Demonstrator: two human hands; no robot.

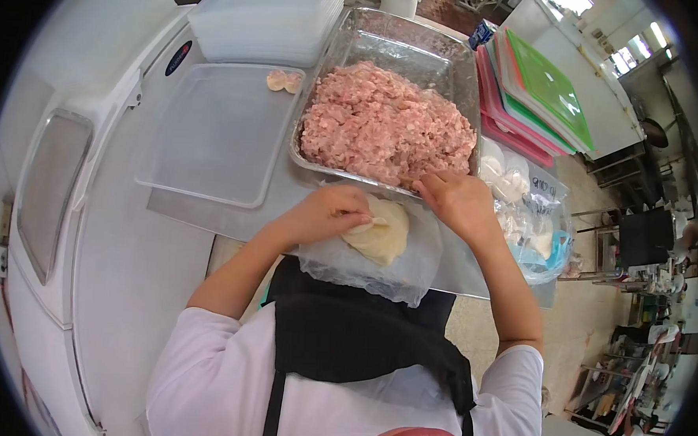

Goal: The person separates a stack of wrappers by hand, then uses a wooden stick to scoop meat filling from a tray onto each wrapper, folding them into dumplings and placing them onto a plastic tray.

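My left hand [329, 213] is closed in a pinch at the edge of a pale yellow dough wrapper [384, 234], which sits on a clear plastic bag [418, 257] at the table's front edge. My right hand [454, 201] is bent over the near rim of a metal tray [410, 24], its fingertips down at the minced meat [386, 121]. Those fingers are closed, and a small brownish tip shows beside them; what it belongs to is hidden. Two small filled dumplings [283, 80] lie at the far right corner of a translucent plastic lid or tray [211, 132].
Stacked translucent trays [265, 16] stand at the back left. Right of the meat are piled green and pink lids [541, 86] and clear bags with white dough-like contents [516, 187]. A white freezer [148, 286] borders the left side; shelving stands far right.
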